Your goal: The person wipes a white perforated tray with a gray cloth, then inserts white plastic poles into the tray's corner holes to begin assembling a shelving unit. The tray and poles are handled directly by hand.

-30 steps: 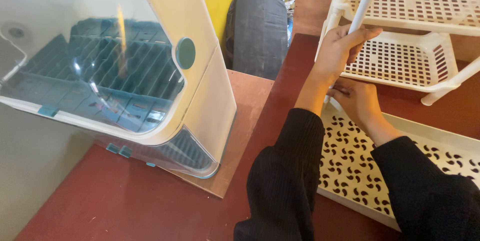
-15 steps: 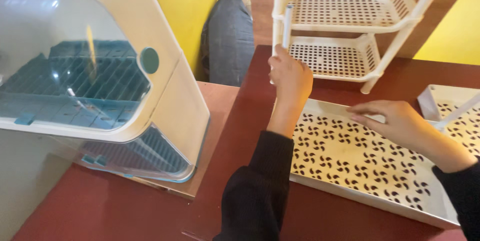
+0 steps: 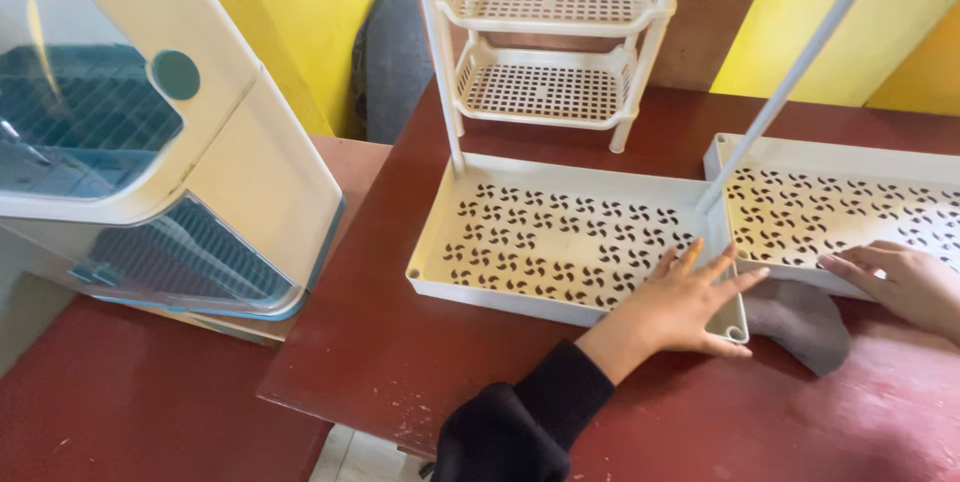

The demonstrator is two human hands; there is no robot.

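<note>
Half a second ago the left hand (image 3: 690, 302) was raised, holding a white pole by the standing rack; now it is lying flat, grip released, fingers spread, on the near right corner of the left shelf tray (image 3: 500, 277). The right hand (image 3: 900, 277), earlier on that tray, is now resting open on the right shelf tray (image 3: 830, 157), grasping nothing.

Going left to right across the red worktop (image 3: 400, 362): one covered dish drainer (image 3: 150, 142) is sitting on a lower surface; one rack of two perforated tiers (image 3: 545, 42) is standing at the back; two flat perforated trays are lying side by side, two white poles (image 3: 780, 92) rising from them; one grey cloth (image 3: 800, 317) is lying between the hands.
</note>
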